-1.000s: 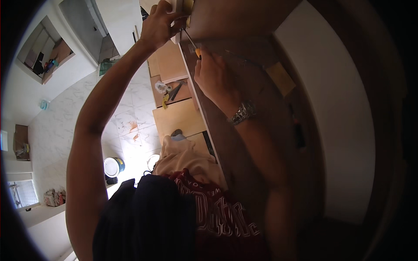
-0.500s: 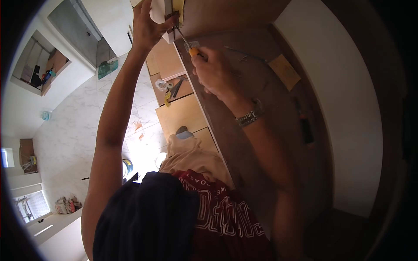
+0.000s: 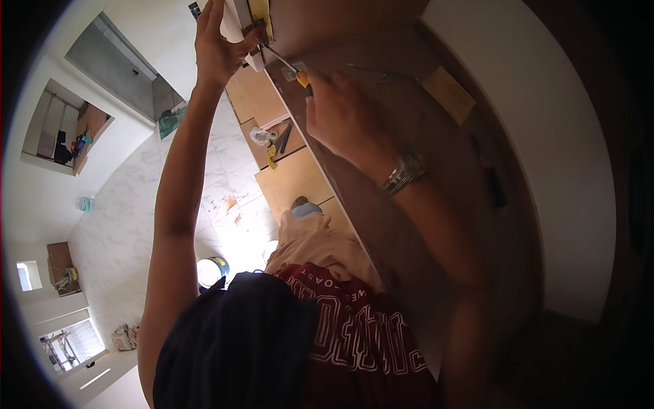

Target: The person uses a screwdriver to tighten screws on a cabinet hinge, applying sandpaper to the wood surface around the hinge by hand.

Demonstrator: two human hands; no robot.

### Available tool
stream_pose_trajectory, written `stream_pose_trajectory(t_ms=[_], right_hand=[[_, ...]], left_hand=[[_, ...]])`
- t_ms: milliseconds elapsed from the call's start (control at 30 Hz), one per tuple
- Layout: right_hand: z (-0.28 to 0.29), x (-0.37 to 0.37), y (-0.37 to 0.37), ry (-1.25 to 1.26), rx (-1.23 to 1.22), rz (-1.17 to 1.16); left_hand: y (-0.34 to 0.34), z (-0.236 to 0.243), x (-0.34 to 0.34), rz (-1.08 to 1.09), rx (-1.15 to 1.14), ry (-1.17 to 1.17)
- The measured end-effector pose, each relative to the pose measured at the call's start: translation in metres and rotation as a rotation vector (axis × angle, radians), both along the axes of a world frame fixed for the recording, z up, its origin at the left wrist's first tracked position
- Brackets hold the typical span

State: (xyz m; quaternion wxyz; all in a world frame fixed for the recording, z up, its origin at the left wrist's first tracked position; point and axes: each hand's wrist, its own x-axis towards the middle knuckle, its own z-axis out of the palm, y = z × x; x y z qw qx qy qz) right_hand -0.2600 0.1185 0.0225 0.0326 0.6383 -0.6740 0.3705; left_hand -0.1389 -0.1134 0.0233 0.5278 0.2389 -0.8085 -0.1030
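At the top, my left hand (image 3: 219,58) is closed around the edge of a white panel (image 3: 238,15). Its thumb presses by a small dark metal fitting (image 3: 255,33), perhaps a hinge, partly hidden by the thumb. My right hand (image 3: 351,119), with a metal-banded watch (image 3: 405,172) on the wrist, grips a screwdriver (image 3: 302,78) by its yellow and black handle. The shaft slants up to the left, its tip at or close to the fitting; contact is too small to tell. A pale yellow strip (image 3: 261,9) shows beside the panel.
Under my right arm spreads a brown board surface (image 3: 381,204), with a tan rectangular piece (image 3: 447,94) and a dark-handled tool (image 3: 493,184). Left of its edge, wooden boards (image 3: 289,180) carry a tape roll and tools. A bucket (image 3: 212,270) stands on the marble-patterned floor (image 3: 129,225).
The whole view has shifted slightly. My right hand has turned on the screwdriver handle, its fingers now less visible. My left hand keeps its hold on the panel.
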Motion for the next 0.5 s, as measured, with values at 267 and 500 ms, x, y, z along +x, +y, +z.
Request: stream_pose_trajectory(t_ms=[267,500], right_hand=[[0.034,0.010,-0.002,-1.106,0.517,0.032],[0.019,0.019,0.011,0.255,0.117,-0.151]], left_hand=[[0.002,0.001,0.005,0.012,0.064,0.017],[-0.004,0.008,0.008,-0.005,0.004,-0.020]])
